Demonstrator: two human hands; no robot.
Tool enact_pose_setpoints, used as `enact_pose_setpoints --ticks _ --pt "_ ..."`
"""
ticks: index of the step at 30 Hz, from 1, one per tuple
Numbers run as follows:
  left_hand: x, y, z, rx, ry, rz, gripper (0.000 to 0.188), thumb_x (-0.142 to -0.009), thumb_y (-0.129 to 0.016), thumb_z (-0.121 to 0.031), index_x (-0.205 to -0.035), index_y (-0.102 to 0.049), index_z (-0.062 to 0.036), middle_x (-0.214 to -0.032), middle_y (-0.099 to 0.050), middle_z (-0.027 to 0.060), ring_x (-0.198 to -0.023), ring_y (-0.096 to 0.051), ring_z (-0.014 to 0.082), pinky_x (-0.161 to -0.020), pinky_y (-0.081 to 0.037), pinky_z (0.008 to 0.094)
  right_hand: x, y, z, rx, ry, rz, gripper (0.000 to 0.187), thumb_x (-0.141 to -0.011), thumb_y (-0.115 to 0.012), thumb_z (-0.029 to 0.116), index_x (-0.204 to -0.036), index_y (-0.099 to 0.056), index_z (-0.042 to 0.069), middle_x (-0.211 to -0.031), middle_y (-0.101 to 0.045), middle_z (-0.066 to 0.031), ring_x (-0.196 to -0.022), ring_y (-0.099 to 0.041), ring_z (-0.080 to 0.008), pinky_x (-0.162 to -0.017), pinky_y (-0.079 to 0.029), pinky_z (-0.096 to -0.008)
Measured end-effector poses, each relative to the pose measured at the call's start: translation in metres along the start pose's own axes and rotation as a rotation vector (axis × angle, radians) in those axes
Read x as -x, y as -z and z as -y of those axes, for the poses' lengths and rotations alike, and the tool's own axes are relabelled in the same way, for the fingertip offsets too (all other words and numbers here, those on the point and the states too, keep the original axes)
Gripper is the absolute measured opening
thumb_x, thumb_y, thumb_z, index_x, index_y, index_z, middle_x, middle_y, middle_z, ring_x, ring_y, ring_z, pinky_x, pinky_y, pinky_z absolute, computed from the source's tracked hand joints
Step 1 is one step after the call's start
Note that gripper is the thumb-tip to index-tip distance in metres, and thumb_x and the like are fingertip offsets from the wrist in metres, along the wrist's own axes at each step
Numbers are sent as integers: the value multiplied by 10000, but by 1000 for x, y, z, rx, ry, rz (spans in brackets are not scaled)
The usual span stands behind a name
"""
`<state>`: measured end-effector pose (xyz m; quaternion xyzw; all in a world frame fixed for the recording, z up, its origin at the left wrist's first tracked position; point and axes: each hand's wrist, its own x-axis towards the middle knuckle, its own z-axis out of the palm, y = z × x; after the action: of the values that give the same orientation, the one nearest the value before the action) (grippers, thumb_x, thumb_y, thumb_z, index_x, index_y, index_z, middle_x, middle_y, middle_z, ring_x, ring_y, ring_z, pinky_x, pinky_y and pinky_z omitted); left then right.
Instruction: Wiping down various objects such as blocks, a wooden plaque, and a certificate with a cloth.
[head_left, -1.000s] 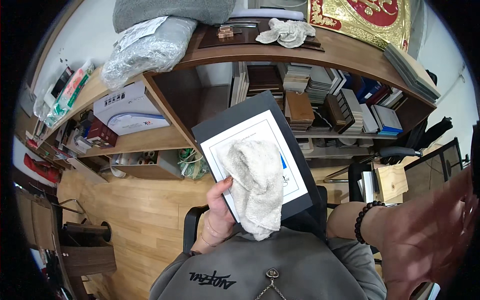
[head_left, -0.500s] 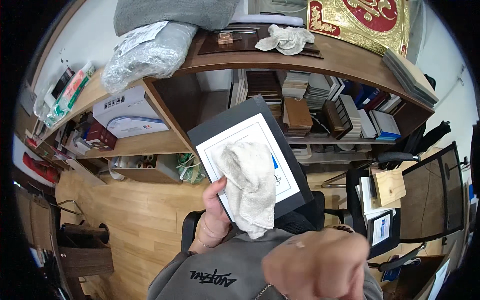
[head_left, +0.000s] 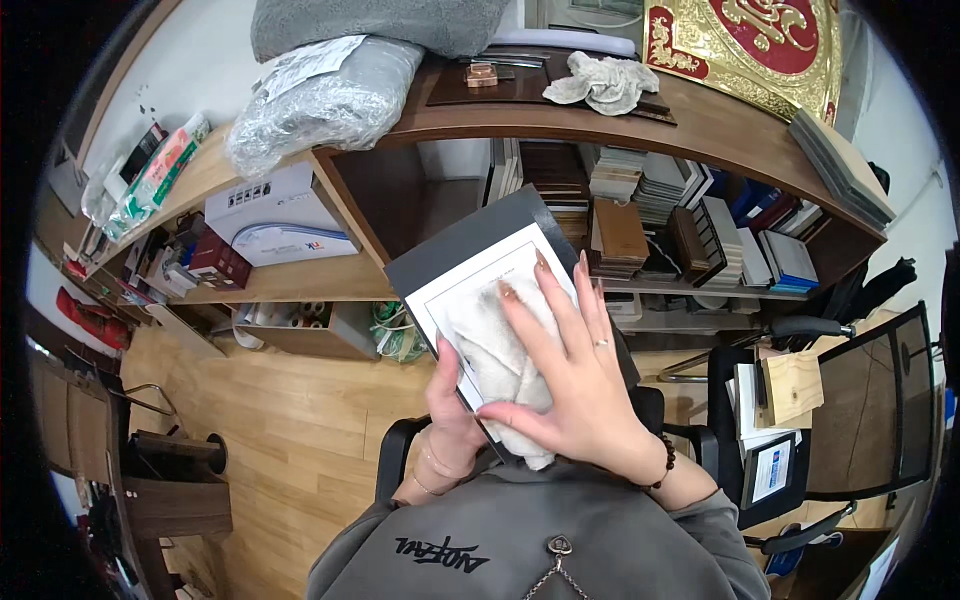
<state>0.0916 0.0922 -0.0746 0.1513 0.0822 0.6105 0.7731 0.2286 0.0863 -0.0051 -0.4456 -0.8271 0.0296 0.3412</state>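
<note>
A dark grey picture frame (head_left: 465,243) with a white printed sheet is held tilted in front of my chest. My left hand (head_left: 452,412) grips its lower left edge, thumb on the front and the other fingers hidden behind. A crumpled off-white cloth (head_left: 484,325) lies over the sheet. Flat on top of that cloth rests my right hand (head_left: 585,385), fingers stretched out and spread, pressing it against the frame. The cloth and my right hand cover most of the print.
Ahead stands a wooden shelf unit (head_left: 480,126) holding stacked boards and boxes. On its top lie a plastic-wrapped bundle (head_left: 330,95), another white cloth (head_left: 605,82) and a gold-and-red panel (head_left: 745,50). At right, a black chair (head_left: 722,400) carries a wooden block (head_left: 793,385) and a small framed sheet (head_left: 772,468).
My right hand has come up from near my chest and now lies spread on the cloth. My left hand still holds the frame. The view has shifted slightly.
</note>
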Motion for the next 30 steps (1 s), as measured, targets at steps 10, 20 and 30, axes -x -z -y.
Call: enact_pose_setpoints --ticks 10,20,30 --pt "3 9 5 -299 -101 50 718 -898 -358 -526 -1398 -181 -43 -1399 -314 137 -1268 -343 296 -1049 -282 427 5 -20 -9 -170 104 -28 567 -736 -608 130 -1267 -448 10 -1354 -340 -226 -1285 -267 -429 -1046 -236 -481" --pt "-2 1 2 -449 -370 62 738 -893 -342 -551 -1392 -183 -30 -1402 -300 137 -1282 -315 289 -1066 -241 426 18 -38 -13 -292 35 -133 506 -721 -603 96 -1212 -512 14 -1287 -431 -232 -1246 -358 -394 -1022 -302 -437" --pt "-4 1 20 -339 -655 -28 797 -859 -318 -643 -1391 -198 -62 -1396 -307 106 -1251 -348 276 -1041 -270 412 17 -49 -29 -1676 -827 67 480 -808 -648 217 -1187 -485 -27 -1105 -563 -86 -969 -558 -136 -832 -448 -254"
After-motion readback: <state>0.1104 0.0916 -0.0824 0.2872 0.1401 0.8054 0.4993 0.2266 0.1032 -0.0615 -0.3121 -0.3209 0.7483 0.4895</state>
